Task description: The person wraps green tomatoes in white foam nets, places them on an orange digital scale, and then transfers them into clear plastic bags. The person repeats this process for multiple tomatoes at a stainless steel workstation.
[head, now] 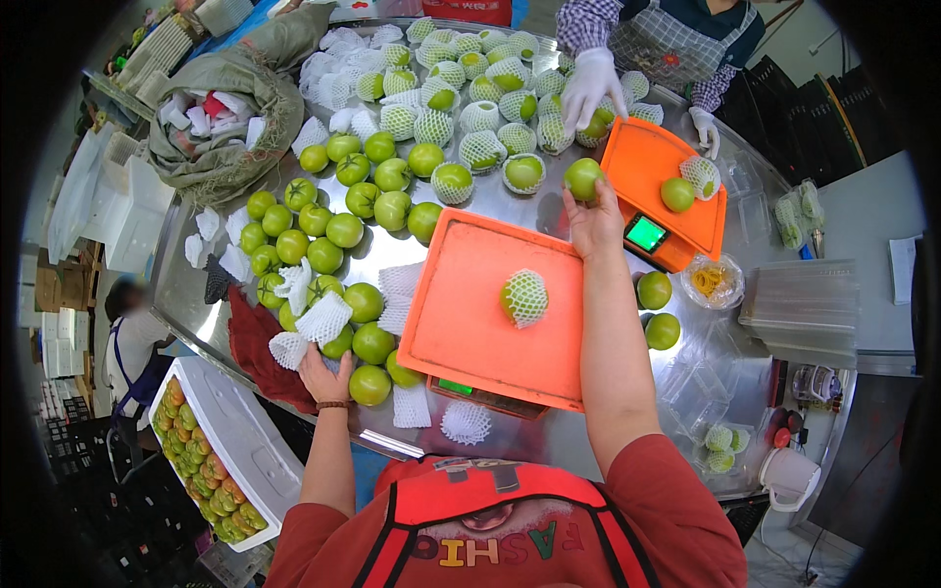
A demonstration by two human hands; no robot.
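My right hand point(594, 224) is stretched forward with its fingertips around a bare green tomato point(583, 179), left of the far orange scale. Below that forearm is an orange-red scale tray point(492, 360) bearing one green tomato in a white foam net point(525, 298). My left hand point(323, 381) rests at the near edge of a group of loose green tomatoes point(373, 343). Its fingertips reach under a white foam net sleeve point(323, 319) beside a tomato, so its grip is unclear. Another foam sleeve point(288, 350) lies against the fingers.
A co-worker's gloved hand point(590, 88) reaches over netted tomatoes beside the second orange scale point(647, 158). A sack point(220, 147) holds foam scraps at left. A white foam box point(265, 456) of tomatoes stands below. Rubber bands point(709, 281) and clear clamshells point(800, 312) lie right.
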